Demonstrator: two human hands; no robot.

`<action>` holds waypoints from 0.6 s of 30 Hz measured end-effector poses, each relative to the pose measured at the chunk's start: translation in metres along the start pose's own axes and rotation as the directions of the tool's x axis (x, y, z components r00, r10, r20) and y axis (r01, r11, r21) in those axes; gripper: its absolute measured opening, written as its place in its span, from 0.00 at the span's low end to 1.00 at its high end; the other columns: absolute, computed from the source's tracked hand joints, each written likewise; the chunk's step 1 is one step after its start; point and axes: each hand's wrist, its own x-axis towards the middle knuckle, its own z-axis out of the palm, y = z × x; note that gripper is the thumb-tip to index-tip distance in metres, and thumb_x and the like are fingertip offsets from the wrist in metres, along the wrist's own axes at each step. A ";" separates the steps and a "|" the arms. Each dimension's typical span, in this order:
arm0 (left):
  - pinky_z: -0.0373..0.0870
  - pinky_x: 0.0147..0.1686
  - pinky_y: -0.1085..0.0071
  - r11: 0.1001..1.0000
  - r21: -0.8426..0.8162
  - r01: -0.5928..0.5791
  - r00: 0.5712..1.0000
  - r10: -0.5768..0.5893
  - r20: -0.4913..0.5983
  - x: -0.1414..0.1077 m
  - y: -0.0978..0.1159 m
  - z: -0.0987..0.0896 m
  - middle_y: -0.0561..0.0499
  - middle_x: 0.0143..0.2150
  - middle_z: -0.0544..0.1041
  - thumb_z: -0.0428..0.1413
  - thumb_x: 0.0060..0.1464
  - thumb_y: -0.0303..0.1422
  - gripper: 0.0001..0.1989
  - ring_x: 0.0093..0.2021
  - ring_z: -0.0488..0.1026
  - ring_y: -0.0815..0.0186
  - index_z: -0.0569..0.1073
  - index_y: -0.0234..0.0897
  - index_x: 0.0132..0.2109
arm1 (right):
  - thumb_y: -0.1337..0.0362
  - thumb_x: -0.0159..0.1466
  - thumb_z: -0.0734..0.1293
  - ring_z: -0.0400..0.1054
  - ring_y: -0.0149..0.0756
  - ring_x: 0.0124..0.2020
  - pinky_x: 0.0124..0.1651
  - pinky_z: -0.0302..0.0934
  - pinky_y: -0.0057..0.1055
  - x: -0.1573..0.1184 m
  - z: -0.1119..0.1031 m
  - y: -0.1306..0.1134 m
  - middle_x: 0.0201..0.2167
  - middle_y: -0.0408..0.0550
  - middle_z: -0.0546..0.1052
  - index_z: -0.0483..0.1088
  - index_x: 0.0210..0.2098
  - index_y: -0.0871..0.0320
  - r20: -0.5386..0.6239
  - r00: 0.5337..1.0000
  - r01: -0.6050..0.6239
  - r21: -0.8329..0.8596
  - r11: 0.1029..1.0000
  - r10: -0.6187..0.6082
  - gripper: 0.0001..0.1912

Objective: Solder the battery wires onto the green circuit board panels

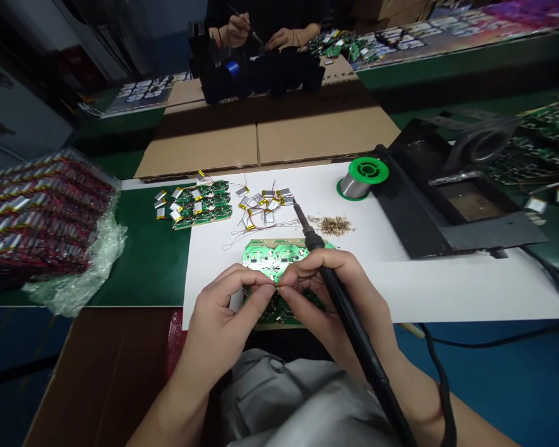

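A green circuit board panel [265, 254] lies on the white sheet in front of me, and both hands meet over it. My left hand [230, 310] is closed in a pinch; what its fingertips hold is too small to make out. Part of a pale silvery thing [236, 301] shows beneath that hand. My right hand [349, 298] also pinches with thumb and forefinger, touching the left fingertips. It holds a black soldering iron [349, 316] too, lying across the hand with its tip pointing up and away, above the white sheet. The right palm hides part of the board.
Small silver battery packs [268, 205] with wires lie beyond the board, near brown crumbs [336, 225]. A solder spool [361, 180] stands beside a black metal stand [447, 205]. More boards [209, 205] and stacked batteries [41, 217] are left. Opposite, a person's hands [239, 30] hold a tool.
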 end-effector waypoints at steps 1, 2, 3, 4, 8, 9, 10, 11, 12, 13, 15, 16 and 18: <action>0.72 0.38 0.72 1.000 -0.014 0.001 1.000 -0.001 -0.007 0.000 0.000 0.000 0.53 0.35 0.80 0.62 0.65 0.30 0.05 0.37 0.76 0.66 0.82 0.44 0.39 | 0.74 0.66 0.70 0.78 0.30 0.37 0.41 0.75 0.27 0.000 0.000 0.001 0.38 0.40 0.79 0.65 0.50 0.47 -0.002 1.000 -0.015 0.020 1.000 0.015 0.19; 0.72 0.38 0.72 1.000 -0.029 0.005 1.000 -0.005 -0.013 0.000 0.001 0.001 0.53 0.36 0.80 0.62 0.65 0.30 0.05 0.37 0.76 0.66 0.82 0.43 0.39 | 0.74 0.66 0.70 0.78 0.30 0.37 0.41 0.75 0.27 -0.001 0.000 0.002 0.38 0.40 0.78 0.66 0.49 0.47 -0.006 1.000 -0.030 0.034 0.999 0.030 0.18; 0.72 0.39 0.72 0.999 -0.043 0.010 1.000 -0.011 -0.020 0.000 0.001 0.001 0.52 0.36 0.80 0.62 0.65 0.30 0.04 0.38 0.76 0.65 0.82 0.42 0.40 | 0.73 0.66 0.70 0.78 0.31 0.38 0.41 0.75 0.27 -0.001 0.001 0.002 0.39 0.40 0.78 0.66 0.49 0.47 -0.008 0.999 -0.044 0.045 0.998 0.044 0.18; 0.72 0.40 0.72 0.998 -0.055 0.017 0.999 -0.019 -0.029 -0.001 0.002 0.002 0.52 0.36 0.81 0.62 0.65 0.30 0.04 0.38 0.77 0.65 0.82 0.42 0.40 | 0.73 0.66 0.71 0.78 0.31 0.38 0.41 0.74 0.27 -0.002 0.001 0.002 0.39 0.40 0.78 0.66 0.48 0.47 -0.009 0.998 -0.057 0.055 0.997 0.058 0.18; 0.72 0.42 0.74 0.997 -0.072 0.033 0.998 -0.037 -0.055 -0.003 0.001 0.005 0.54 0.38 0.81 0.62 0.65 0.31 0.04 0.40 0.77 0.67 0.82 0.42 0.41 | 0.73 0.66 0.70 0.78 0.30 0.39 0.43 0.74 0.28 -0.002 0.000 0.001 0.40 0.39 0.78 0.66 0.49 0.45 0.013 0.995 -0.096 0.104 0.990 0.096 0.19; 0.72 0.42 0.75 0.997 -0.070 0.031 0.998 -0.035 -0.057 -0.004 0.001 0.005 0.54 0.38 0.81 0.62 0.66 0.31 0.04 0.40 0.77 0.68 0.82 0.43 0.41 | 0.74 0.66 0.70 0.78 0.29 0.39 0.43 0.74 0.28 -0.002 0.000 0.001 0.40 0.39 0.78 0.66 0.50 0.45 0.016 0.995 -0.099 0.119 0.988 0.098 0.19; 0.72 0.41 0.76 0.997 -0.067 0.027 0.998 -0.030 -0.057 -0.004 0.000 0.005 0.55 0.38 0.81 0.62 0.66 0.30 0.04 0.40 0.77 0.69 0.82 0.43 0.41 | 0.74 0.66 0.70 0.77 0.29 0.39 0.43 0.74 0.28 -0.001 0.000 0.001 0.40 0.39 0.78 0.66 0.50 0.45 0.017 0.995 -0.102 0.132 0.986 0.100 0.20; 0.72 0.41 0.76 0.998 -0.063 0.021 0.998 -0.024 -0.055 -0.005 0.000 0.005 0.55 0.38 0.81 0.62 0.66 0.30 0.04 0.40 0.77 0.69 0.82 0.44 0.41 | 0.74 0.66 0.70 0.77 0.29 0.38 0.42 0.74 0.27 -0.001 0.000 0.001 0.40 0.39 0.78 0.66 0.50 0.45 0.017 0.995 -0.103 0.141 0.985 0.102 0.20; 0.72 0.40 0.77 0.998 -0.057 0.012 0.999 -0.015 -0.052 -0.005 -0.001 0.005 0.56 0.38 0.81 0.62 0.65 0.30 0.04 0.39 0.77 0.69 0.81 0.44 0.41 | 0.74 0.66 0.70 0.77 0.29 0.38 0.42 0.74 0.27 0.000 0.001 0.001 0.39 0.39 0.78 0.66 0.49 0.46 0.015 0.994 -0.105 0.145 0.984 0.104 0.19; 0.71 0.40 0.77 0.999 -0.048 0.002 0.999 -0.004 -0.050 -0.005 -0.001 0.005 0.56 0.37 0.81 0.62 0.66 0.30 0.04 0.39 0.76 0.70 0.81 0.44 0.41 | 0.74 0.66 0.70 0.77 0.28 0.37 0.41 0.73 0.26 0.000 0.001 0.002 0.39 0.39 0.78 0.66 0.49 0.46 0.013 0.994 -0.105 0.144 0.984 0.105 0.19; 0.71 0.39 0.78 1.000 -0.015 -0.017 0.999 0.017 -0.047 -0.005 -0.001 0.006 0.57 0.37 0.80 0.61 0.66 0.30 0.05 0.38 0.76 0.70 0.80 0.44 0.40 | 0.75 0.65 0.70 0.76 0.27 0.35 0.40 0.73 0.25 0.000 0.003 0.002 0.37 0.39 0.78 0.66 0.49 0.47 0.003 0.995 -0.100 0.129 0.987 0.100 0.19; 0.70 0.38 0.79 1.000 0.010 -0.029 0.999 0.029 -0.046 -0.005 0.000 0.006 0.57 0.36 0.79 0.61 0.66 0.29 0.05 0.38 0.75 0.71 0.79 0.44 0.40 | 0.76 0.65 0.69 0.76 0.27 0.34 0.39 0.72 0.25 -0.001 0.004 0.003 0.37 0.39 0.78 0.66 0.49 0.48 0.001 0.996 -0.088 0.117 0.989 0.088 0.19; 0.69 0.36 0.80 0.996 0.069 -0.051 0.998 0.054 -0.043 -0.005 0.001 0.007 0.58 0.35 0.77 0.59 0.66 0.27 0.07 0.36 0.73 0.72 0.77 0.44 0.38 | 0.77 0.64 0.69 0.75 0.26 0.32 0.36 0.72 0.23 -0.001 0.006 0.002 0.35 0.38 0.77 0.65 0.49 0.48 0.004 0.999 -0.045 0.086 0.995 0.045 0.20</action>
